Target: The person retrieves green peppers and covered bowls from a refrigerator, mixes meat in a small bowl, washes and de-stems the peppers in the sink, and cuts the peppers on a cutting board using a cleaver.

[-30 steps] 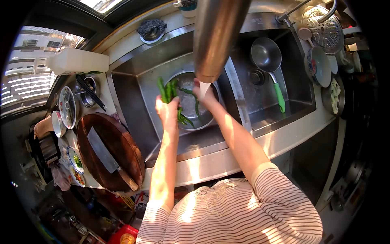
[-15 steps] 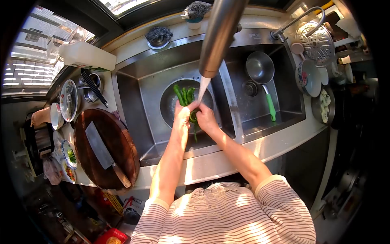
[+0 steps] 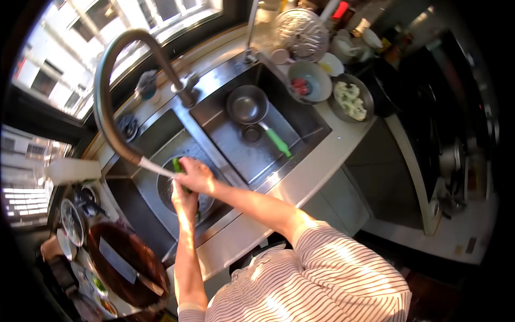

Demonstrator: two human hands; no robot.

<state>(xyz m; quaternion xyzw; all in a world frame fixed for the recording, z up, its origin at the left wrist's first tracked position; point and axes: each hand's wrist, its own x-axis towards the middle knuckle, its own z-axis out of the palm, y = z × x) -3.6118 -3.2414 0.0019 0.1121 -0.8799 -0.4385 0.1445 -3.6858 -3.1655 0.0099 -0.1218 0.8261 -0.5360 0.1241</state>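
Under the faucet (image 3: 110, 126), whose water stream (image 3: 156, 169) falls onto my fingers, I hold long green peppers (image 3: 176, 164) over the left sink basin (image 3: 140, 189). My left hand (image 3: 184, 201) is closed around their lower part. Across the top of the bunch lies my right hand (image 3: 196, 176), its fingers wrapped over the peppers and hiding most of them. A round metal bowl (image 3: 163, 189) sits beneath both hands in the basin, partly covered by them.
The right basin holds a saucepan (image 3: 248, 104) with a green handle (image 3: 278, 143). A cleaver (image 3: 118, 260) lies on a round wooden board (image 3: 145, 287) at left. Right of the sink stand a bowl (image 3: 316, 80) and a pan of pale food pieces (image 3: 350, 102).
My view has turned and shifted right, bringing more of the stove side into sight. My right hand has moved from beside the peppers' lower part up over their tops.
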